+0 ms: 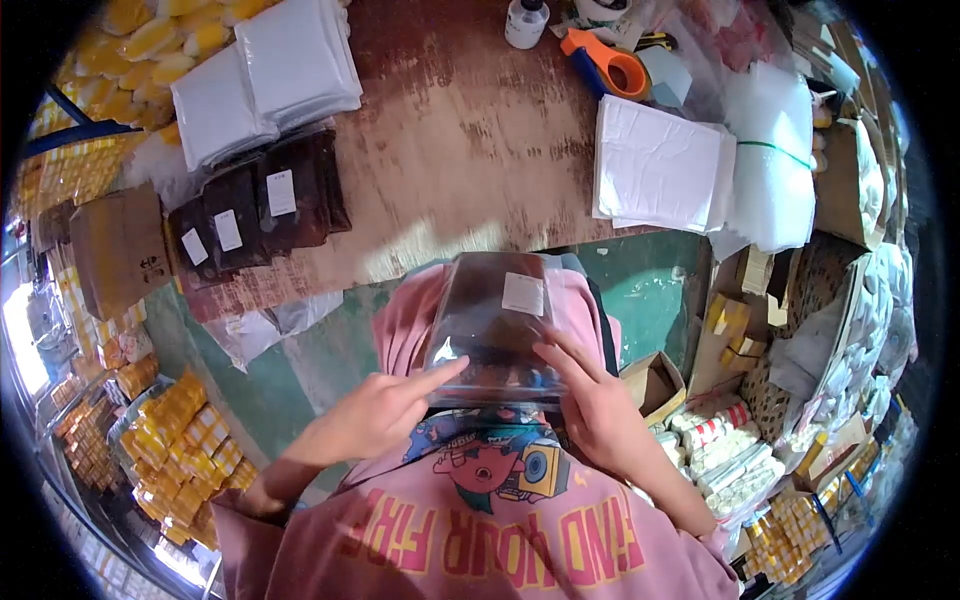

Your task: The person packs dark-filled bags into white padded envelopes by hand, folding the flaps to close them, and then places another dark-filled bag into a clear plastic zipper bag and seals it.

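A dark brown item in a clear plastic bag [490, 300] lies on my lap, with a white label [523, 294] near its upper right. My left hand [385, 405] is at the bag's near left edge, its index finger stretched over the clear plastic and its other fingers curled. At the near right edge, my right hand [595, 400] lays its straightened fingers on the bag. Both hands appear to grip the bag's edges, though thumbs and undersides are hidden.
Ahead is a worn wooden table [450, 130]. On its left are labelled dark packets [255, 205] and white packages [300, 60]. To the right are white sheets [660, 165], a plastic roll [770, 150], an orange tape dispenser [608, 68] and a small bottle [525, 22]. Yellow packs [185, 440] fill the lower left.
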A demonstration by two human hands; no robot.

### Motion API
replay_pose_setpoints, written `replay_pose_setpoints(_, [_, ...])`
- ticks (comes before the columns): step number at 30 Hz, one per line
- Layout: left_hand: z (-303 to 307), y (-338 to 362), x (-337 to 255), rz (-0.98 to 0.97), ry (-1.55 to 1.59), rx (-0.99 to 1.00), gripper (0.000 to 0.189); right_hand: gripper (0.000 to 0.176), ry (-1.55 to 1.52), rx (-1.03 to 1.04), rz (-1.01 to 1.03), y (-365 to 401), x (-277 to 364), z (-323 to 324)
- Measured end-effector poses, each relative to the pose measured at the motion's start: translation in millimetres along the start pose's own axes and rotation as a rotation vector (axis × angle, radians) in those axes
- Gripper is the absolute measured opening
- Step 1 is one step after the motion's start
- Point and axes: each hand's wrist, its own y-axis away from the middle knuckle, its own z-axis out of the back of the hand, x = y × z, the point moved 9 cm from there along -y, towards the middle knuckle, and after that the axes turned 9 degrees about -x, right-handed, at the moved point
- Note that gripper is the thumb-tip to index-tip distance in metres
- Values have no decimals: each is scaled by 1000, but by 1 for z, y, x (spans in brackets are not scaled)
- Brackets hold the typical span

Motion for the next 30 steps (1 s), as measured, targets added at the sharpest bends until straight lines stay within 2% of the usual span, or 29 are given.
replay_pose_setpoints(2, [5,-5,7,21,-20,5,60,57,-16,30,34,-13,-5,-7])
replay_pose_setpoints(5, [10,-12,26,201,-64,64,61,54,76,72,129,-32,-20,-24])
replay_pose_setpoints(7, [13,-21,32,110,-153,16,61,52,182,61,262,-48,-21,-28])
replay_pose_setpoints(8, [14,-24,36,67,-196,-8,61,50,195,89,262,-56,-29,-32])
replay_pose_setpoints(10, [14,-36,41,99,-281,-2,58,48,223,143,261,-70,-45,-41])
replay_pose_setpoints(12, [16,-49,43,152,-385,51,54,41,153,82,347,-82,-51,-48])
replay_pose_setpoints(14, [22,-64,45,21,-578,-7,56,38,136,93,412,-91,-54,-51])
replay_pose_setpoints(16, [29,-77,42,-36,-706,-49,59,37,125,105,359,-94,-52,-50])
replay_pose_setpoints(17, [26,-84,46,18,-813,8,62,37,143,114,324,-93,-55,-51])
replay_pose_setpoints(18, [24,-91,47,-35,-829,-3,63,38,160,122,290,-94,-60,-52])
replay_pose_setpoints(20, [15,-106,58,-141,-858,-22,67,40,134,-4,359,-92,-60,-50])
replay_pose_setpoints(21, [10,-116,65,-38,-761,133,73,42,122,-67,392,-92,-59,-46])
replay_pose_setpoints(24, [1,-131,77,-75,-619,254,76,42,69,-21,307,-93,-68,-45])
replay_pose_setpoints(28, [-6,-139,85,-55,-437,270,72,43,50,76,159,-90,-77,-45])
replay_pose_setpoints(30, [-4,-141,84,-24,-483,266,68,44,41,61,192,-91,-78,-44])
